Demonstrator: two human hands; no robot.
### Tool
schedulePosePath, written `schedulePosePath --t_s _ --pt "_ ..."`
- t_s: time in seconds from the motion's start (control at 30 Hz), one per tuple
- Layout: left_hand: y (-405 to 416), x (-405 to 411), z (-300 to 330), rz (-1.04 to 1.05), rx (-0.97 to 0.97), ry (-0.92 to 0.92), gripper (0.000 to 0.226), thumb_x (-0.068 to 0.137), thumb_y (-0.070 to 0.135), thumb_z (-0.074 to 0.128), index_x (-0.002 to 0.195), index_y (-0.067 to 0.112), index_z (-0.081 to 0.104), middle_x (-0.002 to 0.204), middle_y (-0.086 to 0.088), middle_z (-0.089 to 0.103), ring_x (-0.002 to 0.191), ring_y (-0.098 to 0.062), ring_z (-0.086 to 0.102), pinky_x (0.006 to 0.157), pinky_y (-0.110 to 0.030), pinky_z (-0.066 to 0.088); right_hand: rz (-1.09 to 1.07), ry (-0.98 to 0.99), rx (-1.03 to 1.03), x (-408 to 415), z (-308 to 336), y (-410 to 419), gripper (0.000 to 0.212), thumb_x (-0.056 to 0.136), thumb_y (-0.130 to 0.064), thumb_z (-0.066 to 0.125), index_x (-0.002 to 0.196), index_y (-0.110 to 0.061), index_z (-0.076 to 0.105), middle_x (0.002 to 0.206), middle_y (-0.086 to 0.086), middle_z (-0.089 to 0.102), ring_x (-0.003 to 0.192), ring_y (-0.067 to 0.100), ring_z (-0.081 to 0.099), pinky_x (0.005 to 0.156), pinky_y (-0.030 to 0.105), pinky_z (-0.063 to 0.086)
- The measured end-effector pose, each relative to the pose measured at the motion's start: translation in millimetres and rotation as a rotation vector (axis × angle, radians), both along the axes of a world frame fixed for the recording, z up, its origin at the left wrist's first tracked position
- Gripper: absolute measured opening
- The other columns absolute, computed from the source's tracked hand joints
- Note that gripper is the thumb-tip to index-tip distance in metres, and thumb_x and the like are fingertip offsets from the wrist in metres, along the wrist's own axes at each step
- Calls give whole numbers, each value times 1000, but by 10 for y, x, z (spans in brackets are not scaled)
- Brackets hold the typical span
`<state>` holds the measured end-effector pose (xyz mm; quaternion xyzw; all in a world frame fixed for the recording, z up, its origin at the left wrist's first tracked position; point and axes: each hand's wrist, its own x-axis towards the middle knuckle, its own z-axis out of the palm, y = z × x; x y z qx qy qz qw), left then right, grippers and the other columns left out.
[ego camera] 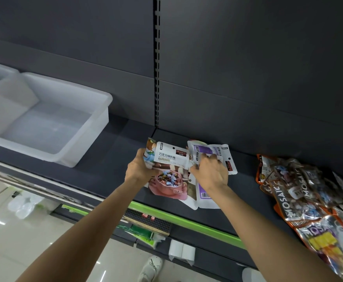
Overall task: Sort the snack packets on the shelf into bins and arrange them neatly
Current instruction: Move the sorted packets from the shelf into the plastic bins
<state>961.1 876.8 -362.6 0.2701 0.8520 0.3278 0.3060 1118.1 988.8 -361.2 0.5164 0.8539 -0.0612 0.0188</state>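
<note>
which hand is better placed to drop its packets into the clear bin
Left. The left hand grips the chocolate candy packets on the side nearer the clear bin; the right hand, holding the purple packets, sits farther away.

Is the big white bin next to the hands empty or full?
Empty, as far as it shows. The white bin has a bare floor; the packets are in the hands.

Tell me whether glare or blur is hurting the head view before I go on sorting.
Head view: wide-angle bending tilts the shelf; the packet in the left hand reads sharp; the foil packets at right glint and smear toward the edge; the white bin is pale but readable; floor shows glare streaks.
</note>
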Motion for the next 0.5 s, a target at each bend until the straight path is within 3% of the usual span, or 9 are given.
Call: schedulePosePath --t_s 0.17,0.27,0.37,0.5 --pt "10 -33 72 0 18 45 61 71 17 83 124 16 53 117 -3 64 100 -20 60 77 -26 48 21 108 -15 134 32 -66 20 96 -25 48 102 -13 62 104 7 59 86 26 63 64 31 43" --pt "40 13 161 -35 41 103 53 76 15 78 124 14 56 119 -4 63 96 -19 60 74 -23 46 15 202 -17 166 102 -113 18 96 -23 50 96 -12 65 102 5 62 83 24 64 59 29 43" --pt "57 83 257 -79 76 170 34 83 12 70 115 15 61 109 -4 67 84 -15 59 72 -29 52 40 297 -4 170 232 -176 17 95 -23 54 89 -13 66 98 2 65 80 21 63 58 26 37" --pt "39 169 375 -145 60 275 19 87 13 62 105 17 66 99 -7 69 88 -24 65 74 -36 56 39 371 -4 186 412 -239 14 93 -25 58 89 -16 67 92 0 68 79 20 64 58 24 37"
